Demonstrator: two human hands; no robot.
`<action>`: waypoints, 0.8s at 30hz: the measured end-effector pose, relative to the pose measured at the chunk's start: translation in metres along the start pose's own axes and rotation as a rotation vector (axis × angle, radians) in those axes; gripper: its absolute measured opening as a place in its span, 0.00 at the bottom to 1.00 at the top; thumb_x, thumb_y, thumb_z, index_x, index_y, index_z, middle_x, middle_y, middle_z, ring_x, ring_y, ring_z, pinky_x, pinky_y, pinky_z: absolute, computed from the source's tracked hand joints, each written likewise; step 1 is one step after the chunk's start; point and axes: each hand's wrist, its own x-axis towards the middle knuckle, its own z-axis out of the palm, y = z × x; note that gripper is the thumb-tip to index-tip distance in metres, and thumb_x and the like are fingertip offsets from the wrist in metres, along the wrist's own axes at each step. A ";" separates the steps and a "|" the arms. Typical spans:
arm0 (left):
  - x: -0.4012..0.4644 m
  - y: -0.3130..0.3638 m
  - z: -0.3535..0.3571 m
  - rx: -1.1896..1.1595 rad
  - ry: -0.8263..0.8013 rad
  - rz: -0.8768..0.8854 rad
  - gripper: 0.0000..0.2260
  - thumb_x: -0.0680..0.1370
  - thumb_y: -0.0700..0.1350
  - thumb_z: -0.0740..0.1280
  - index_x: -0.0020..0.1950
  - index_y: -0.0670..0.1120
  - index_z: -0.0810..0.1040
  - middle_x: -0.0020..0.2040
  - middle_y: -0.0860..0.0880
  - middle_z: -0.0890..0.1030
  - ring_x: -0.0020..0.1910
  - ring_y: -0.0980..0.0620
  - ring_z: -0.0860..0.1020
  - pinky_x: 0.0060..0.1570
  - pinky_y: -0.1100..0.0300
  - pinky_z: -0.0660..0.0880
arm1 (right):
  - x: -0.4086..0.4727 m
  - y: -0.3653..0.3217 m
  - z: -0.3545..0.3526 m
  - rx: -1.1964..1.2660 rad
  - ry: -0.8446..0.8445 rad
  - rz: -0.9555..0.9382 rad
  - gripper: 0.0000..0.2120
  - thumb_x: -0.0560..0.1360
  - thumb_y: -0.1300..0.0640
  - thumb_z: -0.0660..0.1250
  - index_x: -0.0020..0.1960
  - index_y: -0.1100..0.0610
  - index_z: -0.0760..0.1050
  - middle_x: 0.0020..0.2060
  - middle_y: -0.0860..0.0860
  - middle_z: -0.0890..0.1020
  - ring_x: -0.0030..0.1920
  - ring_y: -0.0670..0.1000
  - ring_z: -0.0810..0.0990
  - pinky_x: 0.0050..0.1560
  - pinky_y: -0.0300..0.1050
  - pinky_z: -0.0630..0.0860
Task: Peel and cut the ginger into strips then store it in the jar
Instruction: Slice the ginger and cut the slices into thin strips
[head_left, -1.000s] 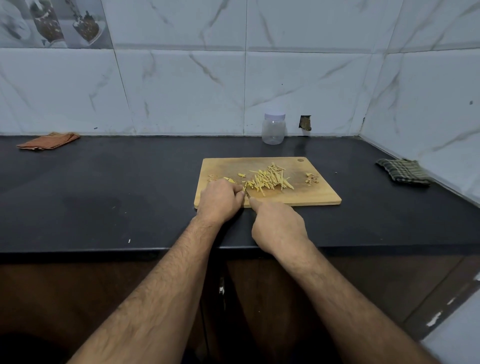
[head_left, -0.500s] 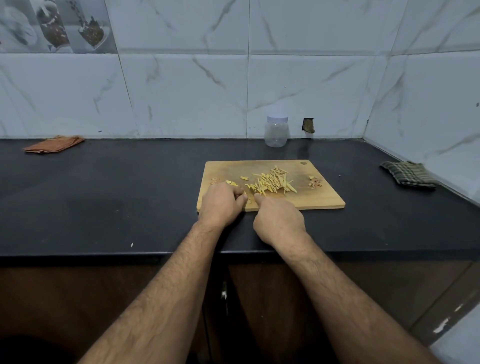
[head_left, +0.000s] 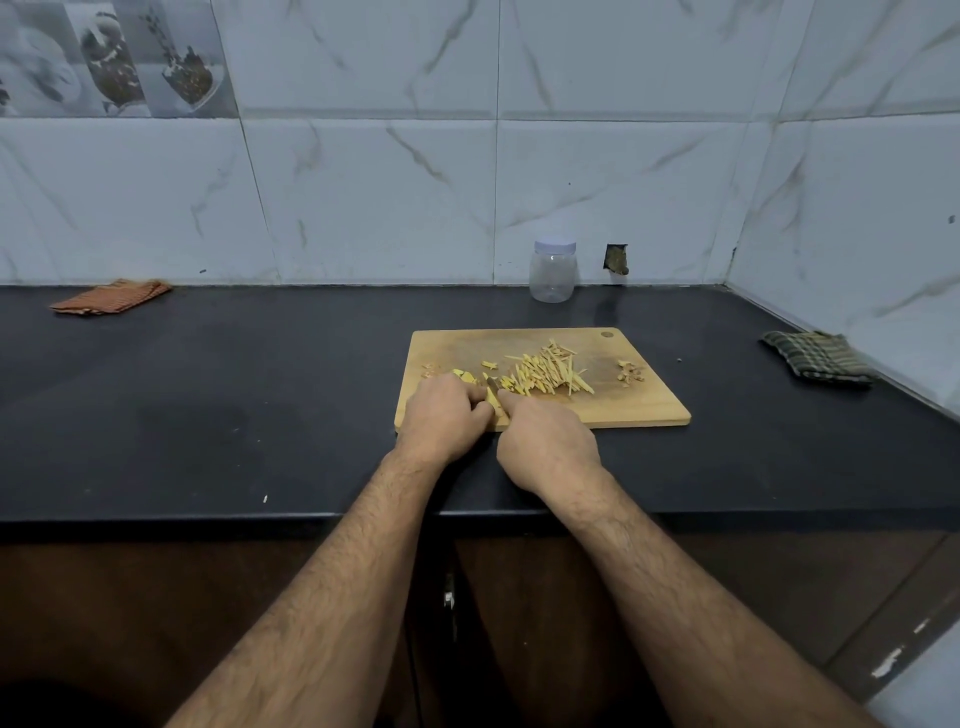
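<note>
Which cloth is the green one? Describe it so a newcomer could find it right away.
Start at the black counter and follow it to the right corner where the tiled walls meet. The green checked cloth lies there, right of the cutting board. The other cloth is orange and far left.

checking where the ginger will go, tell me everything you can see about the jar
The jar is a small clear container, plastic by the look of it, rounded in body, with a pale screw-type lid closed on top. It looks empty. It stands upright on the black countertop at the back, close to the tiled wall, beyond the far edge of the wooden cutting board and apart from it. Neither of the hands touches it.
</note>
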 end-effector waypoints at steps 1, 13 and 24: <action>0.001 -0.001 0.000 -0.002 -0.003 -0.003 0.13 0.75 0.46 0.63 0.51 0.54 0.87 0.44 0.53 0.84 0.43 0.49 0.79 0.45 0.55 0.78 | 0.000 -0.001 0.000 -0.001 0.001 -0.002 0.26 0.79 0.62 0.59 0.75 0.46 0.66 0.63 0.51 0.78 0.62 0.54 0.76 0.53 0.47 0.74; 0.000 0.001 0.001 -0.001 0.008 -0.019 0.13 0.75 0.50 0.63 0.53 0.56 0.86 0.46 0.52 0.85 0.46 0.49 0.81 0.48 0.52 0.80 | 0.003 -0.002 0.000 -0.026 -0.031 -0.022 0.27 0.79 0.63 0.59 0.76 0.46 0.65 0.63 0.52 0.78 0.62 0.54 0.76 0.53 0.48 0.75; -0.002 0.002 -0.001 0.060 0.021 0.001 0.12 0.78 0.46 0.63 0.55 0.48 0.85 0.56 0.46 0.83 0.56 0.44 0.79 0.55 0.51 0.77 | -0.015 0.006 0.000 -0.132 -0.067 -0.038 0.28 0.79 0.63 0.58 0.77 0.45 0.62 0.64 0.53 0.77 0.62 0.56 0.77 0.52 0.48 0.74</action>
